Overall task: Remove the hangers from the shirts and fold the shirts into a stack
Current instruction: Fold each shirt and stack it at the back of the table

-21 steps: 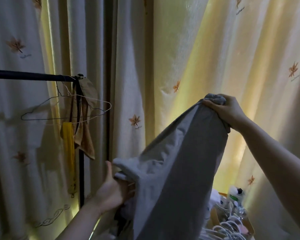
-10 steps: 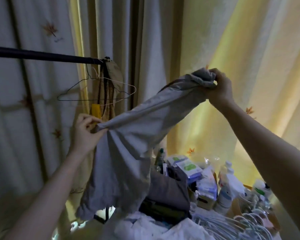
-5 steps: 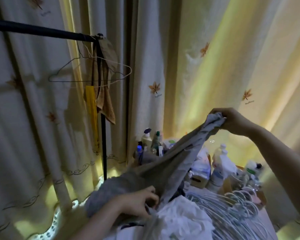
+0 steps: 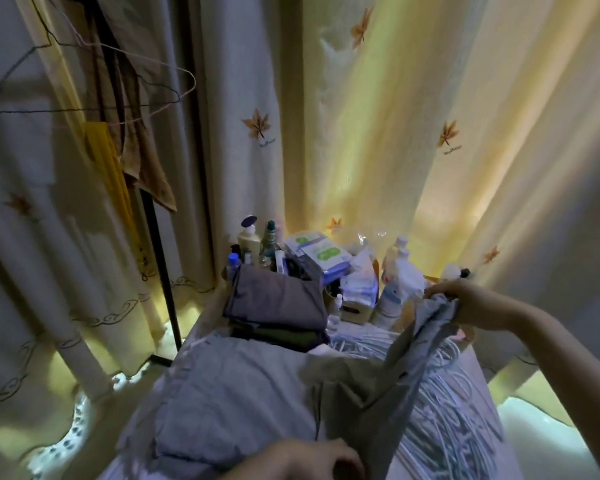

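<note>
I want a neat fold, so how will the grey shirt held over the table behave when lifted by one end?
Probably floppy: the grey shirt sags in soft folds between the right hand and left hand. It looks thin and light. Dragged, it might catch on the white hangers lying beneath.

dim | backlit yellow through curtain (image 4: 378,140) | soft blur | edges bowed
</note>
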